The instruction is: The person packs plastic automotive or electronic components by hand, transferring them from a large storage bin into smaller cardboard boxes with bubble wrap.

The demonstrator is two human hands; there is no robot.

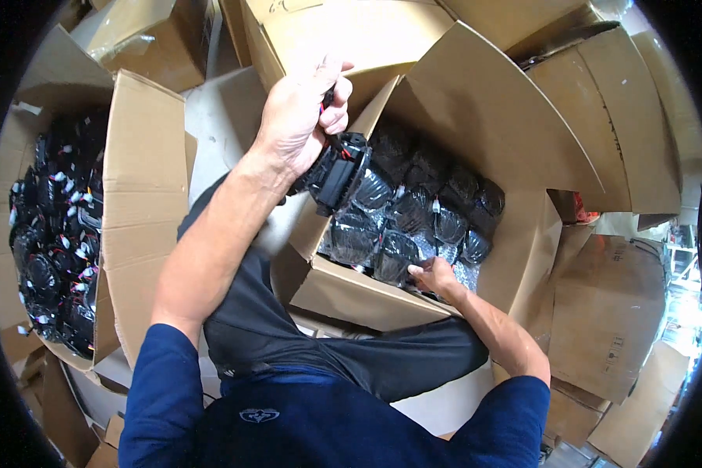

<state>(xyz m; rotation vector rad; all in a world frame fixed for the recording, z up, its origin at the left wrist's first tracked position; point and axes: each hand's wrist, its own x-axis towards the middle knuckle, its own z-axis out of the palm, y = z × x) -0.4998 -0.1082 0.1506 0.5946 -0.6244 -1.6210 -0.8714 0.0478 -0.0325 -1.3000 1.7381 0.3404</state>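
Observation:
My left hand [300, 117] is raised beside the open carton [366, 300] between my legs. Its fingers are closed on the cable of a black plastic unit [339, 175], which has red and black wires. The unit hangs by the carton's left edge. Inside the carton lie several black units wrapped in clear bubble wrap [398, 253], set in rows. My right hand [438, 278] reaches over the near wall to the front row. Its thumb is beside a wrapped unit and its other fingers are curled and partly hidden, so what they grip is unclear.
At the left a tall carton [144, 218] is filled with loose black units [51, 257] with white connectors. Another carton [351, 35] stands just beyond the middle one. More cartons [608, 312] crowd the right side, and the middle carton's tall flap [499, 101] stands up.

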